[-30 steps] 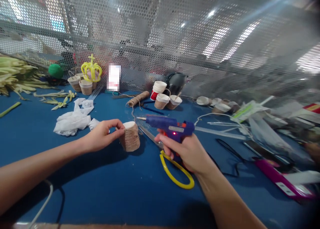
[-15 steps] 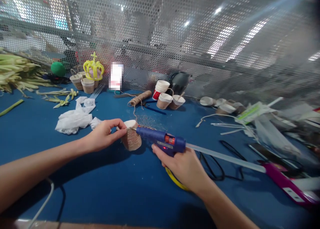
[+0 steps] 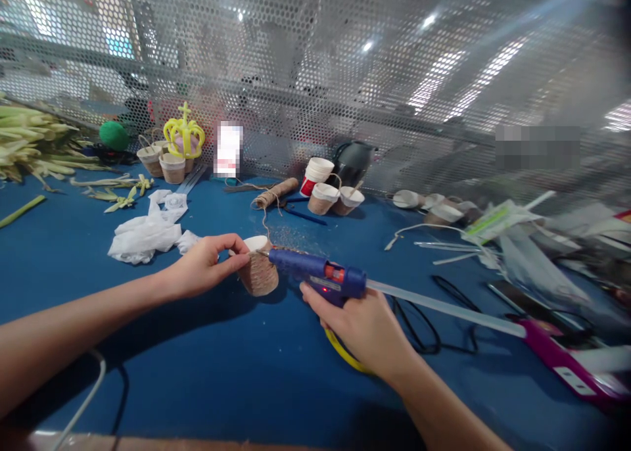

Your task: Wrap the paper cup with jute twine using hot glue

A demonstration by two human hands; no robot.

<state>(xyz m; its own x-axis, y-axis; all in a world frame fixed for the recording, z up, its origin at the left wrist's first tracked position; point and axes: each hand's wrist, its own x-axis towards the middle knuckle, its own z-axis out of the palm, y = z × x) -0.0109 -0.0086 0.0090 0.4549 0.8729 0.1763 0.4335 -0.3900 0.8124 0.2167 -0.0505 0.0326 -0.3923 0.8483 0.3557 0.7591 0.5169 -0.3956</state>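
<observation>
My left hand pinches the rim of a small twine-wrapped cup, which is white inside and tilted toward me. In my right hand is a blue hot glue gun with a small red light lit. Its nozzle meets the cup just under the rim, close to my left fingertips. A long clear glue stick sticks out of the gun's back end. Twine runs from the cup back to a twine roll lying behind it.
Behind stand finished-looking cups and a dark jug. White tissue lies left, near a yellow crown and a green ball. On the right are a purple power strip, black cable and plastic bags.
Both hands, the cup and the glue gun keep nearly the same place. The view has shifted very slightly.
</observation>
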